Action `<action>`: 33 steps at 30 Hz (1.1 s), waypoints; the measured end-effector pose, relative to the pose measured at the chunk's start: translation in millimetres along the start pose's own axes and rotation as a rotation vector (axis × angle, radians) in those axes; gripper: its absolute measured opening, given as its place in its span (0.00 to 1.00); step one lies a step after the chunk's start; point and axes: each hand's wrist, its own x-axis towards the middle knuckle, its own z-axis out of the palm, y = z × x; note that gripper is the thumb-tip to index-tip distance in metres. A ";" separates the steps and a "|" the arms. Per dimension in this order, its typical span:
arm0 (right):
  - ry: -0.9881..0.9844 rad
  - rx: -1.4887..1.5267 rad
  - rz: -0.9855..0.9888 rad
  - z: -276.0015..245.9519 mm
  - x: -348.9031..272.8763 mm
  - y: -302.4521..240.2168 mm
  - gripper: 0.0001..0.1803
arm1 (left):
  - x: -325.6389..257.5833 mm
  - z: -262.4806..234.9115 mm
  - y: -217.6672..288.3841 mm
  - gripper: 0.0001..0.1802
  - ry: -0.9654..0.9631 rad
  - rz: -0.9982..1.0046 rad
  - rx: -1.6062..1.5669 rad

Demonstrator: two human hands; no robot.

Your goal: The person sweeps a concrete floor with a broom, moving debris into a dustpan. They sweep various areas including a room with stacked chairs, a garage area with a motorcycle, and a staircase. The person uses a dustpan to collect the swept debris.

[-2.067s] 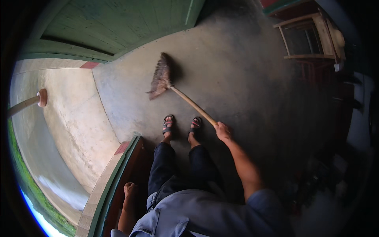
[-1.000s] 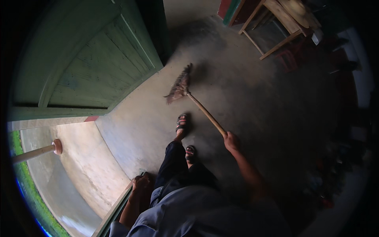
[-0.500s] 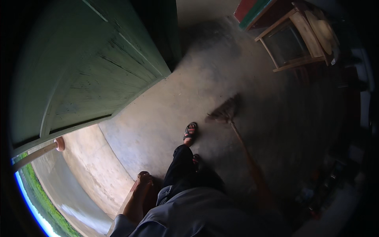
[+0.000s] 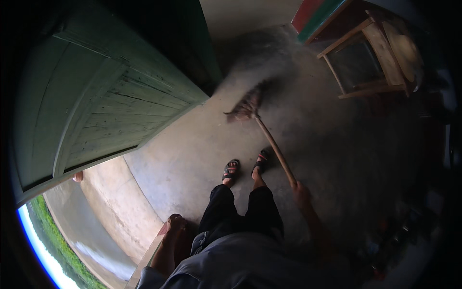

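**Broom (image 4: 265,132) at floor (image 4: 192,139) level, right of green door (image 4: 130,101)**

Right hand (image 4: 301,193), farther right of the door, is wrapped around the upper end of the wooden handle. Left hand (image 4: 176,222), below the door, looks loosely curled; cannot tell whether it holds anything. Bristles (image 4: 246,105) sit just off the door's right corner, blurred; floor contact unclear. Judged step: sweeping stroke. Next move probably calls for a firm right-hand grip, bristles low, clear of door and sandals (image 4: 231,169). No brand, label or writing legible.
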 end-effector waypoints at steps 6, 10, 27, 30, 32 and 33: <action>-0.044 0.001 -0.190 5.4 146.4 -116.5 0.15 | -7.6 -5.4 -17.3 0.10 -0.056 0.648 0.438; -0.155 -0.033 -0.018 -19.0 123.9 -36.2 0.17 | -6.9 15.9 106.1 0.08 0.342 1.406 1.029; -0.043 0.010 0.139 -67.7 -55.1 190.9 0.19 | -154.0 149.9 569.5 0.06 1.243 1.078 2.184; 0.031 0.038 0.050 -79.0 -40.8 176.1 0.18 | -178.2 187.4 549.3 0.06 1.258 0.985 2.131; 0.099 -0.074 -0.058 -81.8 -17.1 160.4 0.17 | -173.9 172.2 514.3 0.06 1.337 1.163 2.107; 0.133 -0.131 -0.116 -85.8 -2.9 151.0 0.16 | -169.1 162.0 493.2 0.06 1.358 1.280 2.059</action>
